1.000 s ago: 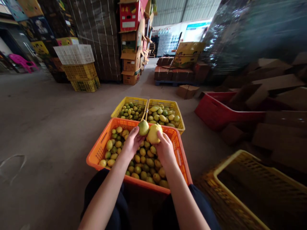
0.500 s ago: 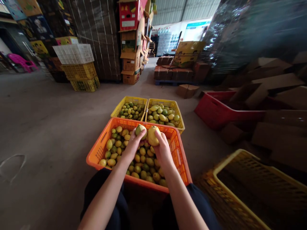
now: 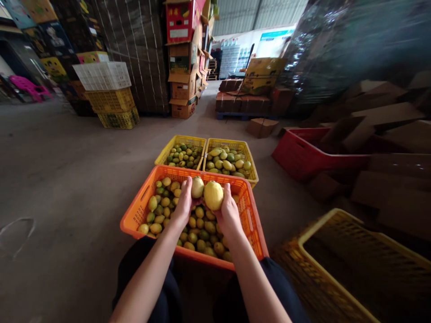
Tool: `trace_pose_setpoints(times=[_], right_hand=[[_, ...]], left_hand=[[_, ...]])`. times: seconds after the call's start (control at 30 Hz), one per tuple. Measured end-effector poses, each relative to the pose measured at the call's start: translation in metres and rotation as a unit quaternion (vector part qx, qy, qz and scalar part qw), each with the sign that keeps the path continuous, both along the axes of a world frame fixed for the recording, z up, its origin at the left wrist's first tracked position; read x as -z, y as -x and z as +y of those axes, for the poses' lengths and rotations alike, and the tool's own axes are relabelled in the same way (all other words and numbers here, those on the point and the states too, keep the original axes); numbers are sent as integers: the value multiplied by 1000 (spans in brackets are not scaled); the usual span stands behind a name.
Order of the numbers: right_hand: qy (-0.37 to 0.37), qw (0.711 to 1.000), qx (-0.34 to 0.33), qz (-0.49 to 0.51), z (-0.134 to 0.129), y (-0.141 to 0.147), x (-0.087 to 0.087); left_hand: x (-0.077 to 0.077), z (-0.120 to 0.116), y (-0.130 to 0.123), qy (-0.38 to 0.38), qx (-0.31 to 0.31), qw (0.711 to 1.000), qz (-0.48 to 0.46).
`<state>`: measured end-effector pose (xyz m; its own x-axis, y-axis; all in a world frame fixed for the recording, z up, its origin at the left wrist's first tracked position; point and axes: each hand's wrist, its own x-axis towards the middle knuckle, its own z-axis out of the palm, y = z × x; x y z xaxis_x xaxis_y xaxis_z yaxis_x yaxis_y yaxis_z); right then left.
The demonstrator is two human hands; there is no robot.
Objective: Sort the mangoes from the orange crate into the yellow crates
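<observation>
An orange crate (image 3: 143, 201) stands before my knees, holding a layer of yellow and green fruits (image 3: 201, 245). Above it, my left hand (image 3: 185, 202) holds a pale green fruit (image 3: 197, 187), its thumb upright along the left side. My right hand (image 3: 229, 210) holds a larger yellow fruit (image 3: 213, 195) from the right, thumb raised beside it. Both fruits are side by side, close together. The fingers beneath them are mostly hidden.
Two yellow crates (image 3: 163, 154) of fruit adjoin the orange crate's far side. A yellow crate (image 3: 319, 224) stands at lower right, a red crate (image 3: 296, 154) with cardboard behind it. Stacked crates (image 3: 111, 99) and boxes (image 3: 182, 89) stand farther back.
Both thumbs have moved from the fruits' upper faces to their outer sides. The yellow fruit has shifted slightly down and left, and more of both fruits shows.
</observation>
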<state>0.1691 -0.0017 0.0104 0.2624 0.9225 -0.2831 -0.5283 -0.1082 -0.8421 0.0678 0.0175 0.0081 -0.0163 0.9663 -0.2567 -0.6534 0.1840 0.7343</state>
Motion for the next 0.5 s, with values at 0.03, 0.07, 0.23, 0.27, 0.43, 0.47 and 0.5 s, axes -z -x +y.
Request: trace_pose_setpoints(times=[0.03, 0.07, 0.23, 0.27, 0.43, 0.47, 0.5], right_hand=[[-2, 1000, -3, 13, 0, 0, -2], [-6, 1000, -13, 27, 0, 0, -3], [-1, 993, -78, 92, 2, -5, -4], [14, 992, -76, 104, 2, -6, -3], [42, 985, -72, 152, 1, -8, -5], [35, 985, -71, 155, 0, -8, -8], [28, 984, -74, 161, 0, -9, -10]], left_hand=[[-2, -1, -1, -8, -7, 1000, 8], [-5, -2, -3, -14, -11, 1000, 13], [-6, -2, -2, 31, 66, 997, -15], [-4, -1, -1, 39, 79, 996, -23], [-5, 1, 2, 36, 92, 993, -65], [-7, 0, 3, 40, 98, 991, -78], [-10, -1, 4, 45, 105, 989, -92]])
